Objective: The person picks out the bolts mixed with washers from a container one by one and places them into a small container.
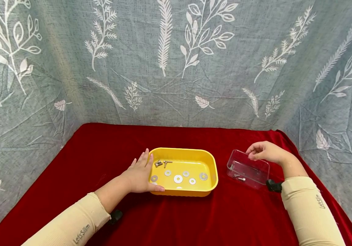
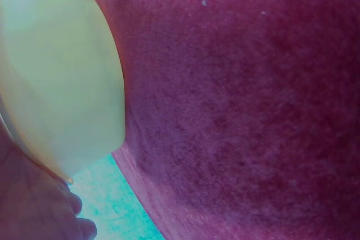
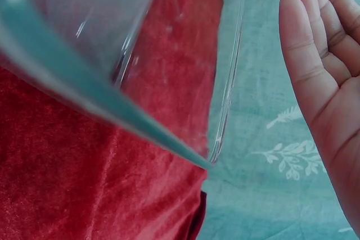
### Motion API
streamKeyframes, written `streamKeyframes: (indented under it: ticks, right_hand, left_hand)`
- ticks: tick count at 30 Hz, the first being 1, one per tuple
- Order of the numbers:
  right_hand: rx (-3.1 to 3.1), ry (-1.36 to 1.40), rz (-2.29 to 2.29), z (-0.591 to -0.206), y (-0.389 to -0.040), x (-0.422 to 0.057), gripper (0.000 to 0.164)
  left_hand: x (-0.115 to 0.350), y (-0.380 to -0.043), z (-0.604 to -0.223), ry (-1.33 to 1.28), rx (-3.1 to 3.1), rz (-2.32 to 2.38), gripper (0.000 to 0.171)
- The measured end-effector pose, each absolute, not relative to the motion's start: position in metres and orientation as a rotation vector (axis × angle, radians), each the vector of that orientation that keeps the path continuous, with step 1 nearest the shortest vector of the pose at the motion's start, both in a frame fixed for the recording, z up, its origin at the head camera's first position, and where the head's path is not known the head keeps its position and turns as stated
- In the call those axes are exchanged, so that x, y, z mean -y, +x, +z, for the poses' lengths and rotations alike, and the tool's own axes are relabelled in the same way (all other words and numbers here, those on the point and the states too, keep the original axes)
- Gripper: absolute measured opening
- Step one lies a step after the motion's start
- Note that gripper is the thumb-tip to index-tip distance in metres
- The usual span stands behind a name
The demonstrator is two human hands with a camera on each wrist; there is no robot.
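My left hand (image 1: 139, 174) lies against the left end of a yellow plastic tray (image 1: 214, 171), fingers straight and spread, thumb over the near rim. In the tray are several silver flat washers (image 1: 178, 179) and, at its left, a few silver screws (image 1: 158, 163). My right hand (image 1: 268, 152) is bent over the far rim of a clear plastic box (image 1: 263, 174), fingers loosely curled. Screws (image 1: 241, 179) lie along the box's near-left side. In the right wrist view the palm (image 3: 337, 82) faces the camera; I cannot tell whether thumb and index finger pinch anything.
A red velvet cloth (image 1: 194, 218) covers the table. Behind it and at both sides hangs a grey-blue curtain (image 1: 151, 99) with white leaf prints. Black wrist straps show at the left wrist (image 1: 115, 216) and right wrist (image 1: 274, 186).
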State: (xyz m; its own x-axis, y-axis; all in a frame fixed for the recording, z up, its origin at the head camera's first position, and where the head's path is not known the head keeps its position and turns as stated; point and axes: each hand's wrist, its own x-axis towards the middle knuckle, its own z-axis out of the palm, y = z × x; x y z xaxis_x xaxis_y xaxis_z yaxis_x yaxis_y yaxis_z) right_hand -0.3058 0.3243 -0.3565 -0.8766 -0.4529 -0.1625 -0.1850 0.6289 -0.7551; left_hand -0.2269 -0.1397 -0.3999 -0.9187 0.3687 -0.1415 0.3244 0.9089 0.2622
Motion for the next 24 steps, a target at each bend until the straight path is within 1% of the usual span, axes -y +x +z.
streamKeyframes:
  ticks: [5, 11, 17, 24]
  right_hand:
    - [-2.514, -0.528, -1.118, -0.353, -0.307, -0.322, 0.035]
    - [-2.541, -0.574, -1.102, -0.343, -0.310, -0.313, 0.031]
    - [-2.547, -0.581, -1.084, -0.334, -0.314, -0.296, 0.029]
    - [-2.518, -0.664, -1.087, -0.324, -0.317, -0.271, 0.027]
  left_hand:
    - [0.139, -0.226, -0.399, 0.526, -2.884, 0.350, 0.127]
    - [0.139, -0.225, -0.398, 0.522, -2.881, 0.351, 0.127]
    - [0.139, -0.224, -0.398, 0.529, -2.878, 0.346, 0.127]
    - [0.140, -0.224, -0.398, 0.533, -2.879, 0.343, 0.126]
